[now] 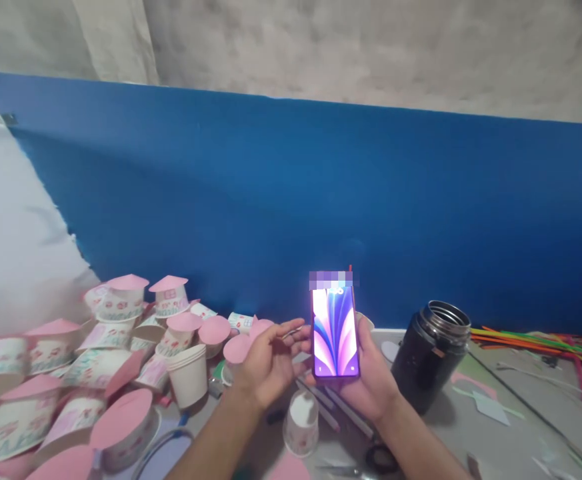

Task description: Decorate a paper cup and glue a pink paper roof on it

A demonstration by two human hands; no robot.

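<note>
Panel (321, 193): stands upright behind everything, blue.
Bench (448, 437): runs along the panel's foot; cut off at the lower edge.
Decorated cups (121, 303): heaped at left, many with pink paper roofs; too overlapped to count, cropped at the left edge.
Flask (433, 357): stands lidless near the right grip (371, 387); too dark inside to make out.
Right grip: closed around the phone (335, 337) at its lower right side; partly hidden behind it.
Left grip (273, 363): half-curled with fingers apart, just beside the phone's left edge; cannot tell whether touching.
Phone: held above the bench, between both grips; masked by blocks along the top.
Screen (335, 330): lit, so probably being looked at; for any tap, calls for a steady right hold and one free left fingertip.
Single cup (301, 427): stands below the phone.
Scissors (381, 459): lie partly hidden by the right forearm (421, 437).
</note>
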